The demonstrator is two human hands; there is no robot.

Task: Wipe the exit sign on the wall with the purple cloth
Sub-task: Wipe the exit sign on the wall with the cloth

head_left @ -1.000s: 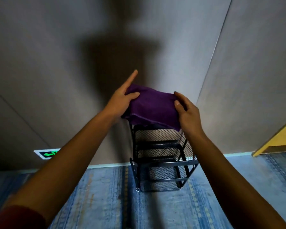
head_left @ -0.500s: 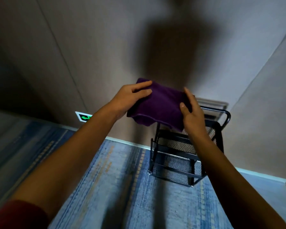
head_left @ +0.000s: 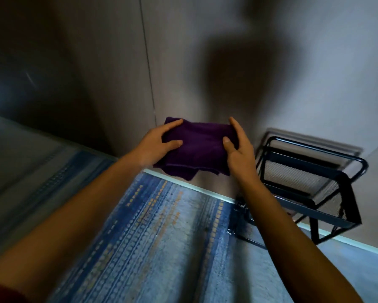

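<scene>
The folded purple cloth [head_left: 198,147] is clasped at its ends by the left hand [head_left: 156,144] and right hand [head_left: 240,149]; no exit sign is visible, so it must be found next.

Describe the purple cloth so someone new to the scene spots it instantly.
Follow the grey wall down toward the blue patterned carpet. Just above the baseboard, the left hand and right hand hold the purple cloth between them, folded: the only purple, soft thing, left of the black mesh rack.
</scene>
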